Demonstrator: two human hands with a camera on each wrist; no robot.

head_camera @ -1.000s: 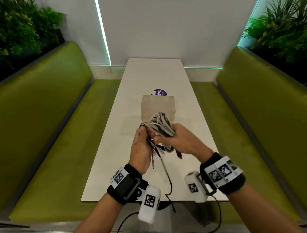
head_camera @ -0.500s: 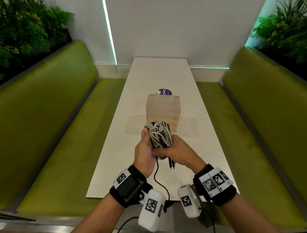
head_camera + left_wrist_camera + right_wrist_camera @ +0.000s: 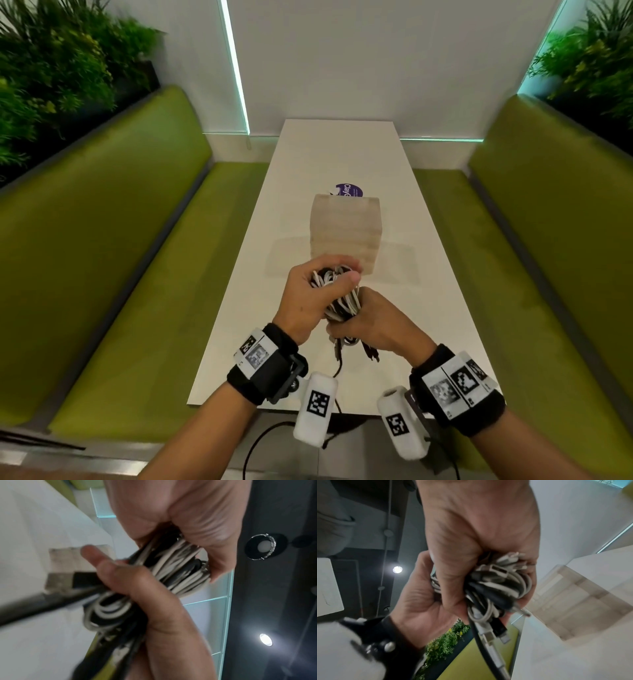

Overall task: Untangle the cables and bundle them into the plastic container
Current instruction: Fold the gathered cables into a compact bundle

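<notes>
A bundle of white and black cables (image 3: 342, 301) is held above the near half of the white table (image 3: 411, 325). My left hand (image 3: 318, 291) grips its upper end, fingers and thumb curled round the coils (image 3: 180, 572). My right hand (image 3: 370, 325) grips the lower end, where USB plugs (image 3: 494, 573) and loose ends (image 3: 339, 353) stick out below the fist. One black lead hangs down past the table's front edge. The translucent plastic container (image 3: 346, 233) stands upright on the table just beyond my hands; its inside is hidden in this view.
A purple round sticker (image 3: 347, 190) lies on the table behind the container. Green benches (image 3: 137, 274) run along both sides of the table, with plants (image 3: 51, 68) behind their backs. A white wall closes the far end.
My left hand has gone from lying flat beside the bundle to wrapping over its top. The long dangling leads have been drawn up into my right fist.
</notes>
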